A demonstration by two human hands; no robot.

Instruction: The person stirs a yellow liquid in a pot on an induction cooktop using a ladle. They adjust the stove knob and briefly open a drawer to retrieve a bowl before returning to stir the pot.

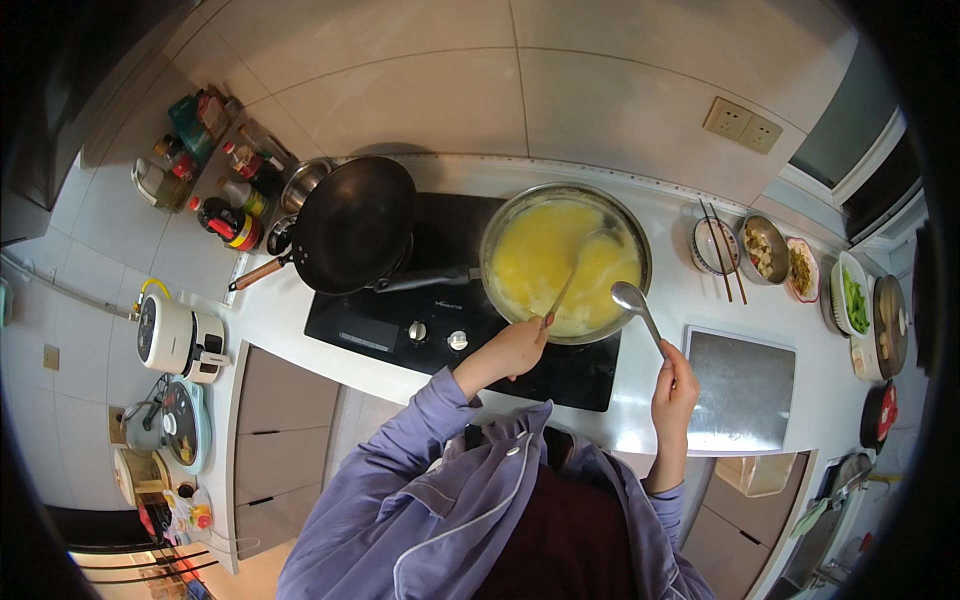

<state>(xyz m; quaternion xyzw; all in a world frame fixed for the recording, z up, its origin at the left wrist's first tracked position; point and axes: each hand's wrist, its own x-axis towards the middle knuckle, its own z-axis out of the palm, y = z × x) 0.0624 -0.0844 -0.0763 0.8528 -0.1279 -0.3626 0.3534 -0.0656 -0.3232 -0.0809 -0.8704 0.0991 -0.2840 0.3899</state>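
My left hand (519,346) grips the handle end of a metal ladle (568,281), whose bowl lies in the yellow liquid at the far right of a wide steel pan (640,217). The pan sits on the right side of a black cooktop (420,304), its dark handle pointing left. My right hand (675,386) holds a metal spoon (628,295) by the handle. The spoon's bowl is at the pan's right rim; whether it touches the rim I cannot tell. Both sleeves are purple.
A black wok (356,225) with a wooden handle sits left of the pan. Sauce bottles (229,221) stand at the back left. On the right are a bowl with chopsticks across it (709,251), a bowl of chopped food (772,259) and a metal board (739,390).
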